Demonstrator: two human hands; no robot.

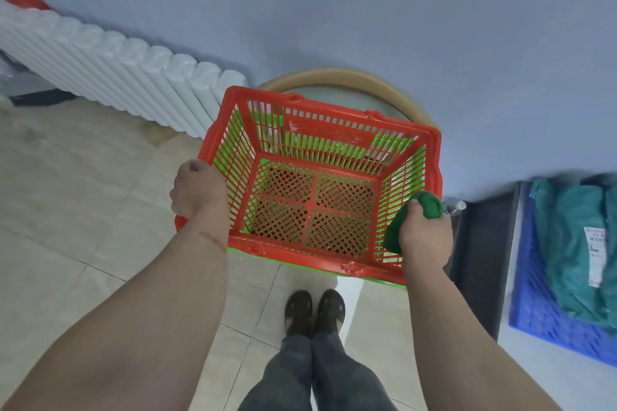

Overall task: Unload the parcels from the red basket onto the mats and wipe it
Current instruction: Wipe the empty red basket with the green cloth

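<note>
Red basket (314, 177) rim gripped by left hand (197, 188); right hand (424, 233) fingers clutch green cloth (414, 220) against right wall.

Soft, even indoor light fills the scene, with no harsh glare and only faint shadows on the floor (83, 210). Wide-angle distortion bends the radiator (110, 67) and edges, and detail is slightly soft throughout.

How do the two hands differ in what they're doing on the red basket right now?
The left hand grips the red basket at its left rim, steadying it; the right hand grips a bunched green cloth against the inside of the right wall. The left hand holds no cloth. Both are curled tight.
</note>
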